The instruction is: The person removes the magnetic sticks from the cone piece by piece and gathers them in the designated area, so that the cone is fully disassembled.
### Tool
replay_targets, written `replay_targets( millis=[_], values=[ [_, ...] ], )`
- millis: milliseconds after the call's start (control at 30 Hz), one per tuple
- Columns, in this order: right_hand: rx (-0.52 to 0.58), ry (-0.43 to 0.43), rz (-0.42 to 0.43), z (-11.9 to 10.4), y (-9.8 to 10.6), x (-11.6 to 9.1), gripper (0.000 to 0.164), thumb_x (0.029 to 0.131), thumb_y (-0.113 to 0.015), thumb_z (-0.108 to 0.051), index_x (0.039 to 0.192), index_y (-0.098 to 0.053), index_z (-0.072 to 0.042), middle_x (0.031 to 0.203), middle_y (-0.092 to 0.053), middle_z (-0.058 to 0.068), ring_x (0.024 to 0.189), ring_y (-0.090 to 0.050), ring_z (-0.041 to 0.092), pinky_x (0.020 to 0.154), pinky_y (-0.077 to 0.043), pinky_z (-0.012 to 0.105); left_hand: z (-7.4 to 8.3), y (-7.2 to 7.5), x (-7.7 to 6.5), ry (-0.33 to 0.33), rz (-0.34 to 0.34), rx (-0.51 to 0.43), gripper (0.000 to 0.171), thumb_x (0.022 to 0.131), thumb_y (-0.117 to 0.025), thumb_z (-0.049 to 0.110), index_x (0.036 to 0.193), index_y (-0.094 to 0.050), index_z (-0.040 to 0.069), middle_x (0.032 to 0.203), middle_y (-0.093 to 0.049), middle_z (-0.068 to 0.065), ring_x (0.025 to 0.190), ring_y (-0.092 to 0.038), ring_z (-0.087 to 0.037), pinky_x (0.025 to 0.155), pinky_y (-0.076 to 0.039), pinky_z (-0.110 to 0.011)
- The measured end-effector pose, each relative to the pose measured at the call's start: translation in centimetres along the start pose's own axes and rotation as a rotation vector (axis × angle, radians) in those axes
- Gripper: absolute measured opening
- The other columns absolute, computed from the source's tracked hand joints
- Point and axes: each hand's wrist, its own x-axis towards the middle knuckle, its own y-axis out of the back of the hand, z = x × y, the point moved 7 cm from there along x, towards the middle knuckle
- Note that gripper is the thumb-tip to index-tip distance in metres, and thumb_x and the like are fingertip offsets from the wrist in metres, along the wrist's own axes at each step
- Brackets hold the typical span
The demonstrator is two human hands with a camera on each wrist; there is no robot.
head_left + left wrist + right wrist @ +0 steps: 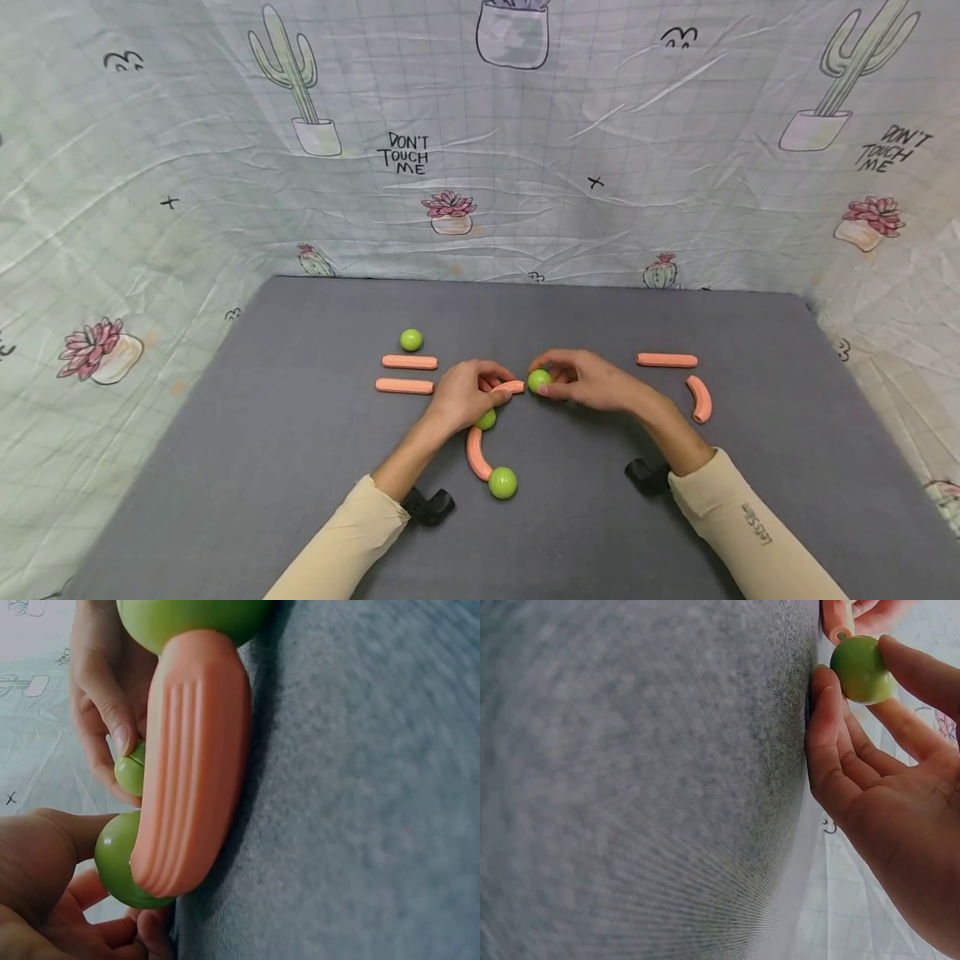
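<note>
Seen from the head, with twelve o'clock at the table's far edge, the left hand [467,390] pinches a short orange stick [512,387] between thumb and fingers, its closed grip covering the stick's nine o'clock end. The right hand [585,380] has a green ball [538,382] between thumb and fingertips, the grip only as wide as the ball. This ball sits just off the stick's three o'clock end; the right wrist view overlaps the two, so contact is hard to judge.

Under the left hand, at five o'clock, a second ball [486,419] is partly hidden. A bent stick [477,454] runs from it to a near ball [503,483] at its five o'clock end. In the left wrist view the bent stick covers part of the second ball, masking their joint, and the frame cuts off the near ball at twelve o'clock.

Two straight sticks [405,386] lie between nine and ten o'clock from the left hand, with a loose ball [411,340] at ten. Around three o'clock from the right hand lie another straight stick [667,360] and a curved piece [700,400]. Both sleeves [345,533] run off the bottom edge.
</note>
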Motion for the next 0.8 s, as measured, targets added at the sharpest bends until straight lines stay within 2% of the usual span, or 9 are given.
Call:
replay_targets(
  millis=[200,467,800],
  values=[
    [0.029,-0.018,0.06,-0.1,0.6,0.1,0.032,0.101,-0.068,-0.013,0.132,-0.065,-0.003,0.101,-0.073,0.015,0.087,-0.07,0.022,0.072,-0.056,0.034,-0.5,-0.1,-0.4,0.026,-0.046,-0.049,0.02,0.094,-0.08,0.024,0.113,-0.079,0.02,0.095,-0.071,0.0,0.083,-0.061,-0.01,0.074,-0.05,-0.027],
    [-0.004,-0.027,0.091,-0.3,0.7,0.7,0.033,0.101,-0.069,-0.016,0.133,-0.064,-0.006,0.107,-0.074,0.015,0.089,-0.071,0.022,0.071,-0.055,0.033,-0.8,0.3,-1.9,-0.023,-0.102,-0.085,0.032,0.096,-0.077,0.026,0.127,-0.073,0.02,0.117,-0.072,0.001,0.105,-0.066,-0.015,0.091,-0.053,-0.037],
    [-0.062,-0.003,0.129,-0.6,1.2,1.8,0.029,0.098,-0.074,-0.019,0.125,-0.069,-0.008,0.111,-0.075,0.013,0.097,-0.071,0.019,0.076,-0.055,0.032,-0.6,0.8,-3.5,-0.093,-0.132,-0.109,0.042,0.094,-0.079,0.024,0.134,-0.069,0.016,0.128,-0.069,-0.002,0.11,-0.065,-0.017,0.092,-0.053,-0.034]
  ],
)
